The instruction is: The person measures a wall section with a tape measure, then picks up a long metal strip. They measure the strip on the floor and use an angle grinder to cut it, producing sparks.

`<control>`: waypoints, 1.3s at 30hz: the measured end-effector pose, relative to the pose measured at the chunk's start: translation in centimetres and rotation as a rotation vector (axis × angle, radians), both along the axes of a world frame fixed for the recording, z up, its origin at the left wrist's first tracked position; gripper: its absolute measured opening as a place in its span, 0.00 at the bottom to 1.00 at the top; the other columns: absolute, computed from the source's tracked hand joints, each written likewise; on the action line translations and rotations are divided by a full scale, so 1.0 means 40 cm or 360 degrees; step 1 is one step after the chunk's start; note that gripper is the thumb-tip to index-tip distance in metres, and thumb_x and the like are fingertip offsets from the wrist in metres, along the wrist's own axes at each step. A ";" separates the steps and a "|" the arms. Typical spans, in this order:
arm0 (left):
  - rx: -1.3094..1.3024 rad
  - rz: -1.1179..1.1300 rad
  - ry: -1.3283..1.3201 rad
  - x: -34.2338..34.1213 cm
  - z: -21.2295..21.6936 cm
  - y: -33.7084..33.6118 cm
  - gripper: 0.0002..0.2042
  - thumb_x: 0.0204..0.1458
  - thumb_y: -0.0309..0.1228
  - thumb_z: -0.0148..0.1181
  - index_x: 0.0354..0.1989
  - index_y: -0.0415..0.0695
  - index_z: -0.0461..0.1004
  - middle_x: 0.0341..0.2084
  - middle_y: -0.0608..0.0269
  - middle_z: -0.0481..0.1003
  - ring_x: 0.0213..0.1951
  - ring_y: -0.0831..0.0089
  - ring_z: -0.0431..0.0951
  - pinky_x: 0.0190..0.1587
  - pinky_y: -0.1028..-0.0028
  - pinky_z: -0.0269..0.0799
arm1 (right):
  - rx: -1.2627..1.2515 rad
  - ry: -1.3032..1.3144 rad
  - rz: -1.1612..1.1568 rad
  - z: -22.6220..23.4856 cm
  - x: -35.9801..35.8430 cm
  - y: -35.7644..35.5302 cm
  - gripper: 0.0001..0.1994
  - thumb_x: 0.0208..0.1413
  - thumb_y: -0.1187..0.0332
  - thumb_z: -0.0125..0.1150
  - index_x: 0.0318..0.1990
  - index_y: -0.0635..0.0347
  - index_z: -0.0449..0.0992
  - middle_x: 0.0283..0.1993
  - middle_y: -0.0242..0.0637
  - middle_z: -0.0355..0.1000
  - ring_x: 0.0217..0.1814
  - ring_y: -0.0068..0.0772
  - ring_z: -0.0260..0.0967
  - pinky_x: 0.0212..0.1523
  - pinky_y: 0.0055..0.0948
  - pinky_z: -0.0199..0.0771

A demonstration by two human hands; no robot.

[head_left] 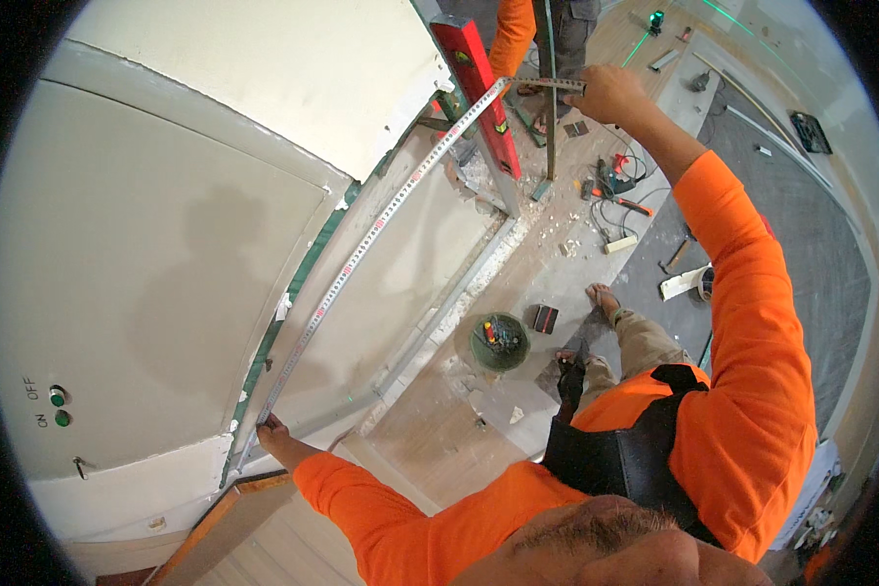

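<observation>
Left hand (273, 431): we see its fingers closed around the lower end of the measuring tape (374, 230), just beside the green edge strip (301, 273) of the wall panel.
Right hand (610, 96): raised and farther from the body, it grips the tape's other end; how the fingers wrap it is too small for us to tell.
Tape: we find it strung between both hands, rising in a long slant from the left hand, then bending beside the red spirit level (477, 93) to run sideways to the right hand.
Spirit level: left of the right hand, tilted, with the tape passing in front of it.
Co-worker: an orange sleeve (513, 37) shows beyond the level, left of the right hand; we cannot see what that person's hand does.
Metal bar (551, 137): slim, just left of the right hand.
Green buttons (59, 396): on the grey panel, well to the left hand's left.
Bucket (499, 356): dark, with tools inside, on the floor right of the left hand.
Power tool (612, 182): we see it on the floor, below the right hand.
Hammer (675, 258): on grey flooring, nearer the body than the right hand.
</observation>
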State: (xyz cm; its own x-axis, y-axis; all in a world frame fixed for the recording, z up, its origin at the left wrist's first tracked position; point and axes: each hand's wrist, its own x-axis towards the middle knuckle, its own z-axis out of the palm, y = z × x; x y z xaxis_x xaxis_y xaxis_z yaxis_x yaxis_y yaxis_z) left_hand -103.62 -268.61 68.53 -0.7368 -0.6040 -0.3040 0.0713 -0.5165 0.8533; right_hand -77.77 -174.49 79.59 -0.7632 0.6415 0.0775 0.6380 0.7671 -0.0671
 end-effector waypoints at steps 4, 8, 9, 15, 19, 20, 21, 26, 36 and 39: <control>-0.0033 -0.0130 0.0062 -0.018 -0.075 0.008 0.14 0.66 0.33 0.46 0.47 0.36 0.75 0.42 0.51 0.80 0.41 0.58 0.83 0.45 0.64 0.85 | 0.0018 0.0035 -0.0039 0.038 0.041 -0.013 0.24 0.53 0.46 0.63 0.42 0.60 0.82 0.42 0.49 0.80 0.46 0.53 0.79 0.48 0.48 0.79; -0.0030 -0.0049 0.0000 -0.049 -0.048 -0.044 0.16 0.67 0.35 0.44 0.47 0.36 0.75 0.42 0.52 0.81 0.41 0.58 0.83 0.45 0.63 0.85 | -0.0103 -0.0017 -0.0058 0.036 0.048 0.015 0.23 0.53 0.46 0.64 0.44 0.59 0.81 0.42 0.49 0.79 0.48 0.53 0.77 0.48 0.48 0.77; -0.0046 -0.0062 -0.0007 -0.047 -0.046 -0.045 0.16 0.67 0.35 0.43 0.47 0.36 0.75 0.42 0.52 0.81 0.41 0.58 0.83 0.45 0.62 0.85 | -0.0120 -0.0066 -0.0081 0.037 0.041 0.013 0.23 0.53 0.47 0.64 0.44 0.59 0.81 0.41 0.49 0.79 0.48 0.53 0.77 0.48 0.48 0.77; -0.0088 -0.0084 -0.0063 -0.011 -0.057 -0.025 0.18 0.68 0.37 0.41 0.46 0.36 0.75 0.42 0.52 0.81 0.42 0.58 0.83 0.44 0.61 0.85 | -0.0094 -0.0039 -0.0011 0.032 0.024 -0.022 0.22 0.54 0.47 0.64 0.44 0.58 0.81 0.41 0.48 0.79 0.48 0.52 0.77 0.47 0.49 0.77; -0.0052 0.0008 -0.0116 -0.030 -0.038 -0.016 0.17 0.68 0.37 0.41 0.46 0.36 0.75 0.41 0.52 0.81 0.41 0.58 0.83 0.43 0.62 0.85 | -0.0093 0.0037 -0.0001 0.005 0.027 -0.011 0.22 0.54 0.47 0.64 0.44 0.58 0.81 0.42 0.48 0.79 0.48 0.52 0.77 0.47 0.48 0.78; -0.0043 0.0059 -0.0138 -0.034 -0.028 -0.021 0.17 0.68 0.37 0.42 0.46 0.36 0.75 0.41 0.52 0.81 0.41 0.58 0.83 0.43 0.62 0.85 | -0.0093 0.0010 0.0006 -0.001 0.024 -0.008 0.23 0.54 0.47 0.64 0.44 0.58 0.81 0.42 0.48 0.79 0.48 0.52 0.78 0.47 0.48 0.78; -0.0035 0.0095 -0.0155 -0.036 -0.021 -0.024 0.17 0.68 0.37 0.42 0.46 0.36 0.75 0.41 0.52 0.81 0.41 0.58 0.83 0.43 0.62 0.85 | -0.0094 -0.0018 0.0011 -0.007 0.020 -0.004 0.23 0.54 0.47 0.64 0.44 0.59 0.81 0.42 0.48 0.79 0.48 0.52 0.78 0.47 0.47 0.78; -0.0057 -0.0069 -0.0042 -0.005 -0.015 -0.034 0.17 0.68 0.36 0.42 0.45 0.36 0.75 0.40 0.51 0.81 0.39 0.59 0.84 0.41 0.64 0.85 | -0.0181 -0.0103 -0.0035 -0.015 0.021 -0.009 0.23 0.54 0.47 0.63 0.43 0.59 0.81 0.40 0.47 0.80 0.47 0.50 0.78 0.47 0.47 0.78; 0.0233 -0.0186 0.0059 0.011 -0.043 -0.008 0.16 0.67 0.36 0.45 0.43 0.33 0.74 0.37 0.48 0.81 0.38 0.58 0.84 0.44 0.65 0.85 | -0.0242 -0.0169 -0.0081 -0.057 0.017 -0.013 0.26 0.53 0.43 0.63 0.42 0.59 0.83 0.46 0.46 0.80 0.49 0.47 0.79 0.48 0.46 0.79; 0.0042 -0.0087 -0.0114 -0.019 -0.020 -0.059 0.16 0.68 0.36 0.45 0.43 0.33 0.74 0.37 0.48 0.81 0.39 0.58 0.83 0.45 0.64 0.85 | -0.0263 -0.0122 -0.0064 -0.089 0.010 -0.006 0.27 0.52 0.42 0.63 0.43 0.59 0.83 0.47 0.46 0.80 0.50 0.47 0.79 0.48 0.46 0.79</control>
State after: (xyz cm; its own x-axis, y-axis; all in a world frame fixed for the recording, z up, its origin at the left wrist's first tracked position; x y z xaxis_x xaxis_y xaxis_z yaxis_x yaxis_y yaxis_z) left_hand -104.37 -270.98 67.72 -0.7442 -0.5545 -0.3725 -0.0186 -0.5402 0.8413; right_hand -77.36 -174.75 76.02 -0.7361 0.6711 -0.0889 0.6763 0.7232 -0.1401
